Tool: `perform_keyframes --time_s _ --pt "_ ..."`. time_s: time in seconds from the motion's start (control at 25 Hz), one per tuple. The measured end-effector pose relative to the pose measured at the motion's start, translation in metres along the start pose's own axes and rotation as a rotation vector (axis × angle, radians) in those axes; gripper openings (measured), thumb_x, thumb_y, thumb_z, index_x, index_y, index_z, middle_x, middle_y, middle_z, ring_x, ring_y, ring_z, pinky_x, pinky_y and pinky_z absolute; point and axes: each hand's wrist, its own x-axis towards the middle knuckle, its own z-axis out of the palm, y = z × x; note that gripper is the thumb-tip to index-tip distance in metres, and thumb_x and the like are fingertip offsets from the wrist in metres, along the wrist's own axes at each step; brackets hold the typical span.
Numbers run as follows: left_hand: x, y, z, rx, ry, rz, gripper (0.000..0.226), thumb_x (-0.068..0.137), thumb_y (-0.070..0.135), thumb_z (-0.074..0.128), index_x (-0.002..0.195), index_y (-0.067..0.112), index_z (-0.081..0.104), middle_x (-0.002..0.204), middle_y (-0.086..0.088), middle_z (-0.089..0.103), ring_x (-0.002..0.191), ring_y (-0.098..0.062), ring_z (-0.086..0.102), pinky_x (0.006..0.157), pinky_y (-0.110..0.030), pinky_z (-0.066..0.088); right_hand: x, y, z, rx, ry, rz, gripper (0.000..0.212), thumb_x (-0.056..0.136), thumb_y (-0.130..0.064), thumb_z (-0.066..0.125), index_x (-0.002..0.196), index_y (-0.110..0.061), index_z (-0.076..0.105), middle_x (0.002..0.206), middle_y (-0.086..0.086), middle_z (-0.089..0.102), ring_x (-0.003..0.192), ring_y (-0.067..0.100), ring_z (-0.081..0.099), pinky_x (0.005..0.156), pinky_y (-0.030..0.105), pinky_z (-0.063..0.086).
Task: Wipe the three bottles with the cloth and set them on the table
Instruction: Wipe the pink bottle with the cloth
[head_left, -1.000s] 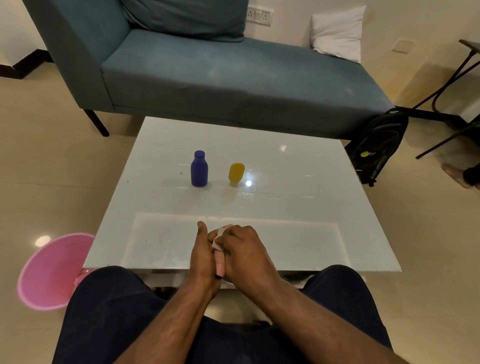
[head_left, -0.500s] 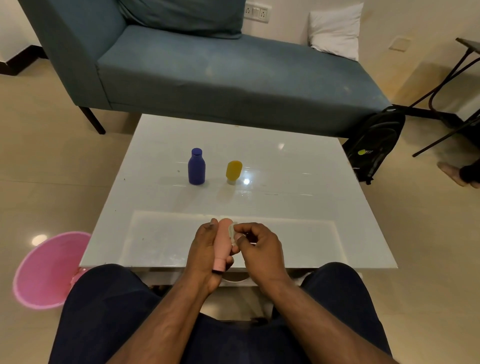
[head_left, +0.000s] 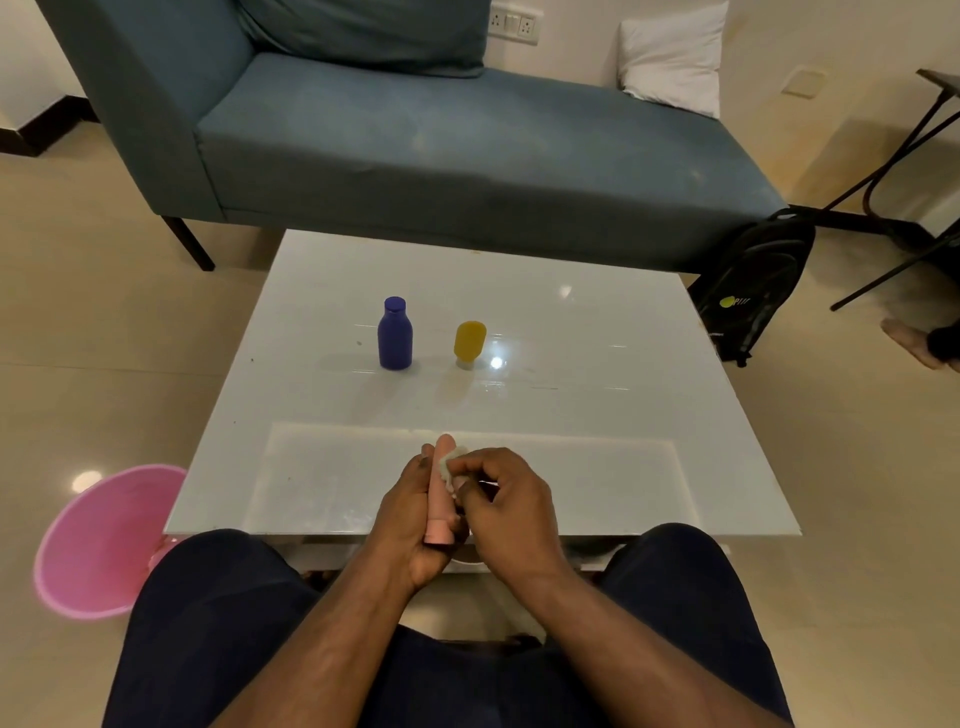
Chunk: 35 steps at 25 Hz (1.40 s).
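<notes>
Pink bottle (head_left: 441, 493): slim and pale pink, held over the near edge of the table, its rounded end pointing away from the person and its flat end toward them
Left hand (head_left: 410, 519): wrapped round the pink bottle from the left side, fingers curled under it
Right hand (head_left: 506, 501): pinching a small pale cloth (head_left: 448, 464) between thumb and fingertips, pressed against the right side of the pink bottle near its far end
Hands together: both meet on the bottle, close above the person's knees
Blue bottle (head_left: 395, 334): upright near the middle of the table, cap on
Yellow bottle (head_left: 469, 343): just right of the blue one and apart from it, standing with its narrow end down
Table (head_left: 623, 415): glossy white top with a frosted rectangular panel along the near side, ceiling light reflected beside the yellow bottle
Pink tub (head_left: 98, 540): on the floor left of the table, by the person's left knee
Sofa (head_left: 441, 140): blue-grey, beyond the table, with a white pillow (head_left: 672, 57) at its right end
Backpack (head_left: 753, 280): black, leaning at the sofa's right corner
</notes>
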Motion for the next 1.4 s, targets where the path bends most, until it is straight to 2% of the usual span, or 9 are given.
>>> perform_keyframes --time_s 0.16,0.28,0.44,0.68,0.76,0.92,1.16,1.32,1.4 --pt "0.001 0.000 0.000 -0.013 -0.023 0.009 0.041 0.091 0.047 0.065 0.114 0.013 0.068 0.087 -0.008 0.074 0.071 -0.017 0.067 0.066 -0.031 0.052 0.009 -0.004 -0.003 -0.089 0.017 -0.181 0.020 0.087 -0.009 0.061 0.096 -0.024 0.070 0.096 -0.015 0.065 0.091 -0.001 0.058 0.081 0.011 0.046" --pt "-0.004 0.000 0.000 0.093 0.036 0.013 0.050 0.094 0.056 0.059 0.118 0.012 0.064 0.090 -0.012 0.074 0.063 -0.017 0.064 0.044 -0.025 0.049 0.031 -0.002 -0.006 -0.113 0.005 -0.067 0.017 0.091 -0.018 0.060 0.105 -0.024 0.068 0.104 -0.013 0.063 0.093 0.000 0.057 0.085 0.012 0.047" --pt "-0.010 0.003 0.004 0.092 -0.004 0.021 0.055 0.092 0.057 0.059 0.122 0.011 0.061 0.106 -0.016 0.070 0.068 -0.019 0.062 0.041 -0.023 0.049 0.045 0.006 -0.015 -0.002 0.100 0.062 0.017 0.089 -0.020 0.062 0.103 -0.026 0.070 0.104 -0.013 0.067 0.094 0.002 0.060 0.086 0.022 0.052" --pt "-0.005 0.001 0.005 0.130 0.008 0.030 0.050 0.097 0.050 0.057 0.121 0.006 0.059 0.087 -0.012 0.062 0.062 -0.016 0.058 0.039 -0.021 0.047 0.043 0.004 -0.023 -0.099 0.011 0.019 0.017 0.091 -0.018 0.059 0.103 -0.025 0.070 0.103 -0.012 0.066 0.092 0.002 0.059 0.081 0.016 0.048" --pt "-0.003 0.001 0.003 0.101 0.003 0.029 0.051 0.097 0.050 0.056 0.123 0.007 0.061 0.084 -0.012 0.065 0.063 -0.017 0.058 0.045 -0.024 0.049 0.034 0.001 -0.015 -0.160 -0.006 -0.029 0.017 0.091 -0.016 0.057 0.102 -0.022 0.069 0.101 -0.011 0.065 0.089 0.001 0.058 0.077 0.008 0.045" --pt "0.003 0.001 -0.004 -0.021 -0.013 -0.048 0.052 0.097 0.052 0.056 0.122 0.007 0.068 0.097 -0.014 0.075 0.090 -0.026 0.067 0.090 -0.041 0.053 -0.004 0.004 0.003 -0.256 -0.055 -0.151 0.021 0.089 -0.009 0.054 0.101 -0.016 0.069 0.099 -0.008 0.059 0.089 0.002 0.055 0.081 0.010 0.045" --pt "0.002 -0.002 -0.004 0.102 0.019 -0.031 0.051 0.096 0.048 0.059 0.126 0.007 0.062 0.092 -0.014 0.064 0.064 -0.018 0.055 0.049 -0.028 0.047 0.033 0.003 -0.008 -0.286 0.019 -0.069 0.018 0.093 -0.016 0.053 0.102 -0.018 0.068 0.103 -0.005 0.060 0.087 0.002 0.052 0.075 0.004 0.038" --pt "0.000 0.001 -0.003 -0.032 -0.057 -0.038 0.049 0.098 0.050 0.053 0.119 0.009 0.072 0.106 -0.016 0.075 0.092 -0.028 0.072 0.084 -0.044 0.056 0.007 0.001 0.006 -0.413 -0.077 -0.211 0.022 0.088 -0.012 0.051 0.100 -0.012 0.069 0.099 0.002 0.064 0.089 0.014 0.055 0.082 0.027 0.048" --pt "0.000 0.003 -0.004 -0.067 -0.063 -0.055 0.056 0.099 0.054 0.049 0.104 0.008 0.080 0.105 -0.016 0.076 0.094 -0.030 0.074 0.091 -0.047 0.054 -0.015 0.003 0.011 -0.423 -0.146 -0.275 0.025 0.084 -0.011 0.050 0.099 -0.012 0.070 0.098 0.003 0.065 0.090 0.018 0.054 0.080 0.032 0.049"
